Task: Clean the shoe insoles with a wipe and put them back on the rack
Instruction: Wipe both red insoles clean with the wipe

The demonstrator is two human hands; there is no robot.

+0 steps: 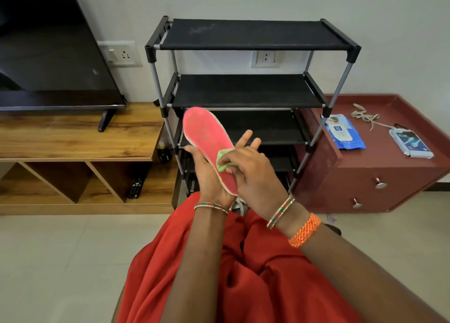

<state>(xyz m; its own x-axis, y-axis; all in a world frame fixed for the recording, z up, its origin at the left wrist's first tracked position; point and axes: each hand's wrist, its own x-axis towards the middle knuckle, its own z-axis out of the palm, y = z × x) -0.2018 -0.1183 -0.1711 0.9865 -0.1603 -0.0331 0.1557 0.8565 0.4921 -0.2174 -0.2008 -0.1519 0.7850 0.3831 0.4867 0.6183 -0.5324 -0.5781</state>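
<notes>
Pink insole (pixel 207 137) was gripped near its heel by the left hand (pixel 207 174) before the rack (pixel 253 91) while right hand (pixel 248 169) fingers pinched the green wipe (pixel 222 160) against it; excess pressure could probably flex the unsupported toe or dislodge it.

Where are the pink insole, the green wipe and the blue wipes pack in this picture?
pink insole (pixel 205 132): head view, on its upper pink face.
green wipe (pixel 222 159): head view, on the fold showing beside the fingers.
blue wipes pack (pixel 345 134): head view, on its front label.
</notes>
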